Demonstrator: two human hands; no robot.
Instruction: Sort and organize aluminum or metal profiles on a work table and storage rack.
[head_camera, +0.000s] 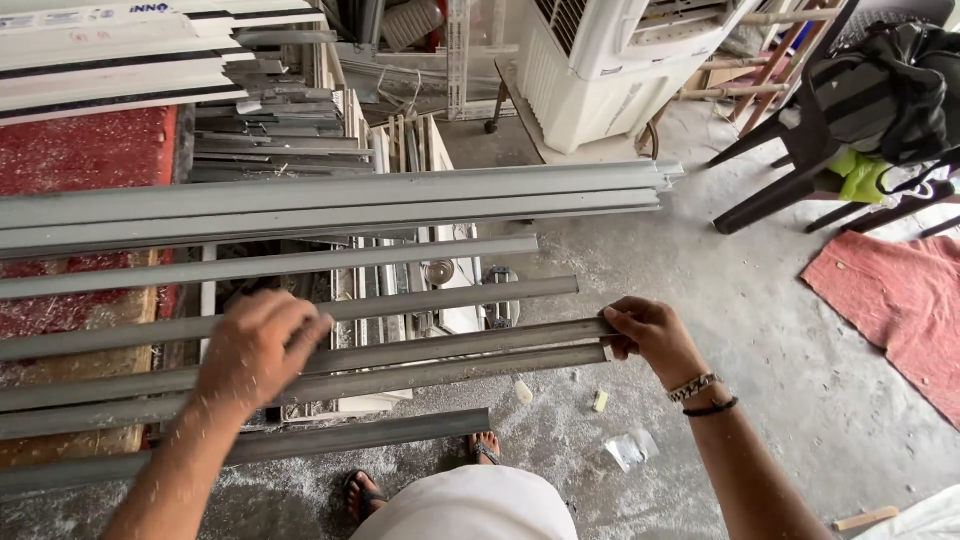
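Several long grey metal profiles lie side by side across a work surface, running left to right. My left hand (258, 345) rests palm down on one of the middle profiles (420, 350), fingers curled over its top. My right hand (645, 335) grips the right end of that same pair of profiles (560, 345), fingers wrapped round the end. A thicker bundle of grey profiles (330, 200) lies further back. One shorter profile (350, 437) lies nearest me.
A white air cooler (620, 70) stands at the back. A dark chair (800, 150) with a bag is at the right, a pink cloth (900, 300) on the dusty concrete floor. Stacked white and grey profiles (150, 60) fill the back left. My sandalled feet (420, 480) are below.
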